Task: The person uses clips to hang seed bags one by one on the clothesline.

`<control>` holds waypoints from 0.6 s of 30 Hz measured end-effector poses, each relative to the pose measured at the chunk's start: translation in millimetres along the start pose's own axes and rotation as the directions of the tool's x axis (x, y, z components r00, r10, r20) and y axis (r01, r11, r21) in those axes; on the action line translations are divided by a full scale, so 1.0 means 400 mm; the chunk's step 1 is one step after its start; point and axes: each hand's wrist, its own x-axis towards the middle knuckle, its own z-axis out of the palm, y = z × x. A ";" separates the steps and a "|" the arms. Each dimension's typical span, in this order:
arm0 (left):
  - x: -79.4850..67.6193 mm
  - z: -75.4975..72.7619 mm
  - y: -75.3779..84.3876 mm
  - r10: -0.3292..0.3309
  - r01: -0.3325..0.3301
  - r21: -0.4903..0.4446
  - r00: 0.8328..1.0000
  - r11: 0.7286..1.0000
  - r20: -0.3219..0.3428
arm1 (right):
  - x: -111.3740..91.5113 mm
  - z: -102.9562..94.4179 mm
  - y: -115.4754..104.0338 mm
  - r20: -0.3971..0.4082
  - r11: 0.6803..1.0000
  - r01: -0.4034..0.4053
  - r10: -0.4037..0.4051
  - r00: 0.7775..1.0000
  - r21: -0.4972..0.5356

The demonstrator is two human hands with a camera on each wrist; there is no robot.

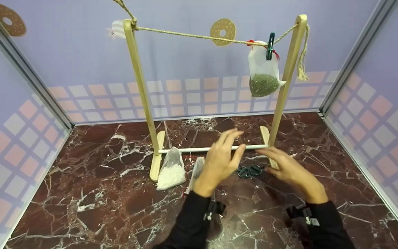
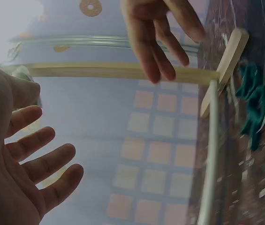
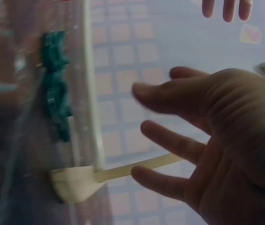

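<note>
My left hand (image 1: 221, 157) hovers in front of the rack's white crossbar (image 1: 195, 149), fingers spread and holding nothing. To its right, my right hand (image 1: 290, 169) is also empty, with parted fingers near the foot of the right post. Between the hands, dark green clothespins (image 1: 249, 171) lie on the marbled surface. A mesh bag of green bits (image 1: 264, 85) hangs from the rope (image 1: 192, 35), gripped by a green clothespin (image 1: 270, 46) near the right post. A mesh bag of white bits (image 1: 172, 173) rests by the left foot. Another mesh bag (image 1: 196, 170) is partly hidden behind my left hand.
Two wooden posts (image 1: 140, 83) with flat feet hold up the rope, whose frayed end (image 1: 302, 65) dangles at the right. Patterned panels (image 1: 192, 69) enclose the back and both sides. White crumbs are scattered on the dark marbled tabletop (image 1: 116, 207).
</note>
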 end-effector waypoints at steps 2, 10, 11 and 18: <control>-0.020 0.023 -0.010 -0.037 0.037 -0.021 0.999 0.999 -0.007 | 0.001 0.016 0.012 0.029 0.999 0.019 -0.018 0.999 -0.037; -0.091 0.106 -0.029 -0.158 0.154 0.043 0.982 0.987 0.100 | -0.016 0.037 0.028 0.150 0.996 -0.021 0.034 0.988 -0.090; -0.099 0.111 -0.027 -0.180 0.173 0.059 0.976 0.983 0.124 | -0.019 0.039 0.028 0.162 0.995 -0.028 0.042 0.986 -0.092; -0.125 0.135 -0.014 -0.251 0.227 0.115 0.924 0.967 0.287 | -0.027 0.054 0.022 0.171 0.980 -0.092 0.123 0.978 -0.176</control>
